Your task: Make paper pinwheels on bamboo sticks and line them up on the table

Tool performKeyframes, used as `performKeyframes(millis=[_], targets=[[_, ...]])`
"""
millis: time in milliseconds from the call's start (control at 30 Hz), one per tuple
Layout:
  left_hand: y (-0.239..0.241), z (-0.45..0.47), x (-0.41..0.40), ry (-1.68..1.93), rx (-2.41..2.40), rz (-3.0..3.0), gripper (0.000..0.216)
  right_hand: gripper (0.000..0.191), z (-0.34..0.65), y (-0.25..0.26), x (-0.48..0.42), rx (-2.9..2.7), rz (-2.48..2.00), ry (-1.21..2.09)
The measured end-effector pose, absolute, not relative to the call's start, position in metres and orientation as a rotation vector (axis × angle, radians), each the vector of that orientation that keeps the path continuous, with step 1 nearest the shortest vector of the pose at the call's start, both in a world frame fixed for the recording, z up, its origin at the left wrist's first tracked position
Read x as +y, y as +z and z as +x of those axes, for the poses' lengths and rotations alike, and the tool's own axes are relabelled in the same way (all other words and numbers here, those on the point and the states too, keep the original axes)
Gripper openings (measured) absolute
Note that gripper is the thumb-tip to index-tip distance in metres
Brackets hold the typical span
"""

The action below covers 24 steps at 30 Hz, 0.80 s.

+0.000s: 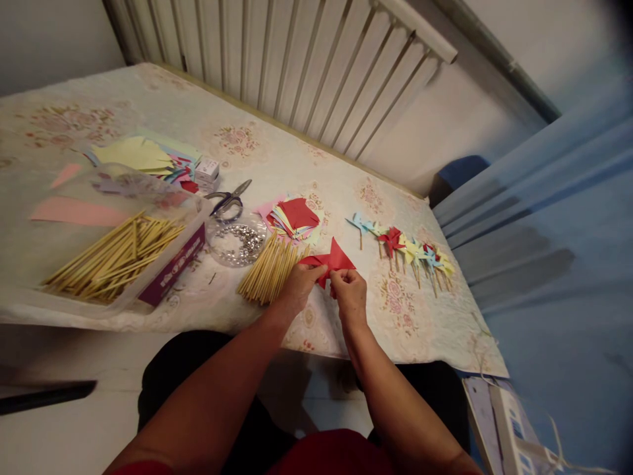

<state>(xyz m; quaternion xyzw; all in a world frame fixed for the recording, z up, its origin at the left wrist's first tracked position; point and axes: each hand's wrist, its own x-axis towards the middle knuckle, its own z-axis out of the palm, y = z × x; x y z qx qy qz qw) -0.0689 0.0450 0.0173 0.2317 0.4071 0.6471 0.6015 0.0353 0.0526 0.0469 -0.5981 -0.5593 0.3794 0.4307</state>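
Observation:
A red paper pinwheel point(337, 257) is held between my two hands above the front part of the table. My left hand point(300, 285) pinches its left side with thumb and fingers. At its lower right, my right hand point(349, 291) has its fingertips pressed together on the paper; whether a pin is between them cannot be made out. Just left of my hands lies a bundle of thin wooden sticks point(267, 272). Behind it sits a stack of cut paper squares point(294, 218), a red one on top. A round clear dish point(237, 243) holds small shiny metal pieces.
Several finished pinwheels on sticks point(408, 249) lie at the right. Scissors point(230, 200) and a small white box point(206, 173) stand near a clear plastic bin point(180, 254) with more sticks. Coloured paper point(131, 154) lies behind the bin. A blue curtain point(548, 231) hangs at the right.

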Motion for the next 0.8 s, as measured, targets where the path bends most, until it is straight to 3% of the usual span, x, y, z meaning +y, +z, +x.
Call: performKeyframes(millis=[800], targets=[[0.02, -0.068, 0.045, 1.483, 0.867, 0.514, 0.02, 0.024, 0.041, 0.047, 0.052, -1.381, -1.432, 1.129]])
